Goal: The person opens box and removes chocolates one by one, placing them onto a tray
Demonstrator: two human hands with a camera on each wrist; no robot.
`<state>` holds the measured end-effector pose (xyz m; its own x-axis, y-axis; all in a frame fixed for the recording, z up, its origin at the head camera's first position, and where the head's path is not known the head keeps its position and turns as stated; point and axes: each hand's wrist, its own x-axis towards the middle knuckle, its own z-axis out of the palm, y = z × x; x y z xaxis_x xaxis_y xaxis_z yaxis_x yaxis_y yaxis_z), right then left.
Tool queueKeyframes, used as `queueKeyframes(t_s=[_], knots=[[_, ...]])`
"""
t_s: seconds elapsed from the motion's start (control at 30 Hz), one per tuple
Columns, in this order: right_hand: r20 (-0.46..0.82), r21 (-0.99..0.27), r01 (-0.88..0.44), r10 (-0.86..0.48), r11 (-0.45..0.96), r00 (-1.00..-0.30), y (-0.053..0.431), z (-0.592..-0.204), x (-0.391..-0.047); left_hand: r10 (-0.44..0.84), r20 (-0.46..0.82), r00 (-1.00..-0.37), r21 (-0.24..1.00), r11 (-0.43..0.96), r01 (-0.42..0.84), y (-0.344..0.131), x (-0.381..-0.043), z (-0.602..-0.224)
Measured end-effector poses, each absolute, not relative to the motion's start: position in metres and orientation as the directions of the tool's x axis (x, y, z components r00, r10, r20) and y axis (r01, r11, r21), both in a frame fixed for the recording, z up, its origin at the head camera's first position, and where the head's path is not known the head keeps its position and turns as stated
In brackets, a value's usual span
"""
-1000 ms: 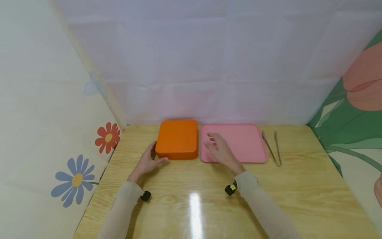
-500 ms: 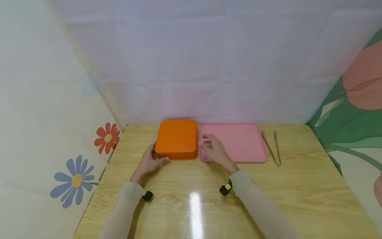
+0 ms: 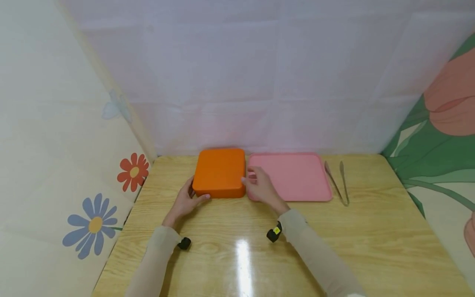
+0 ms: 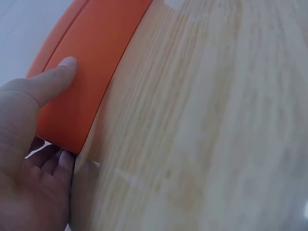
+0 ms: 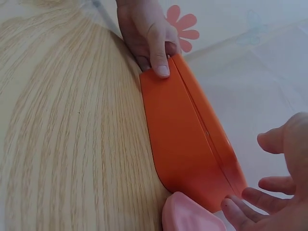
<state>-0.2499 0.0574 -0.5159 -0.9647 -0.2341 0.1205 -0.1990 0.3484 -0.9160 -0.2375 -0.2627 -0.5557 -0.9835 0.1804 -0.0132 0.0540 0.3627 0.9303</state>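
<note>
A square orange box (image 3: 219,170) with rounded corners stands at the back of the table, and a lid seam runs round its side (image 5: 185,130). My left hand (image 3: 184,202) grips its near left corner. The thumb (image 4: 60,79) presses the front face while the other fingers curve round the left side. Beside the box's right edge is my right hand (image 3: 261,186), over the left part of a pink tray (image 3: 300,177). Its fingers (image 5: 272,185) are loosely bent around nothing, with the lowest fingertips close to the lid's corner; whether they touch it I cannot tell.
To the right of the tray lie metal tongs (image 3: 345,181), spread apart. A pale cloth wall (image 3: 237,82) rises directly behind the box and tray. Flower-patterned panels flank the wooden table (image 3: 208,255) on both sides.
My right hand has moved left, from over the tray to the box's right edge. The left hand keeps its hold on the box, which looks almost unmoved.
</note>
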Motion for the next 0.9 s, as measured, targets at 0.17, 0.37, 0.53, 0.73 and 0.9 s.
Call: queueKeyframes(t_s=[0.17, 0.37, 0.53, 0.73, 0.9], knots=[[0.105, -0.914, -0.183, -0.225, 0.362, -0.969, 0.052, -0.513, -0.249, 0.199, -0.003, -0.98, 0.928, 0.366, 0.071, -0.262, -0.239, -0.558], [0.081, -0.9, -0.164, -0.214, 0.405, -0.973, 0.045, -0.514, -0.25, 0.203, -0.008, -0.979, 0.928, 0.365, 0.069, -0.264, -0.236, -0.559], [0.109, -0.891, -0.189, -0.21, 0.413, -0.972, 0.04, -0.514, -0.249, 0.204, -0.015, -0.979, 0.923, 0.378, 0.065, -0.265, -0.235, -0.558], [0.117, -0.882, -0.195, -0.202, 0.429, -0.972, 0.037, -0.515, -0.251, 0.196, -0.024, -0.98, 0.924, 0.378, 0.053, -0.263, -0.234, -0.56], [0.109, -0.89, -0.179, -0.186, 0.419, -0.977, 0.034, -0.515, -0.253, 0.186, -0.04, -0.982, 0.928, 0.371, 0.033, -0.263, -0.233, -0.56]])
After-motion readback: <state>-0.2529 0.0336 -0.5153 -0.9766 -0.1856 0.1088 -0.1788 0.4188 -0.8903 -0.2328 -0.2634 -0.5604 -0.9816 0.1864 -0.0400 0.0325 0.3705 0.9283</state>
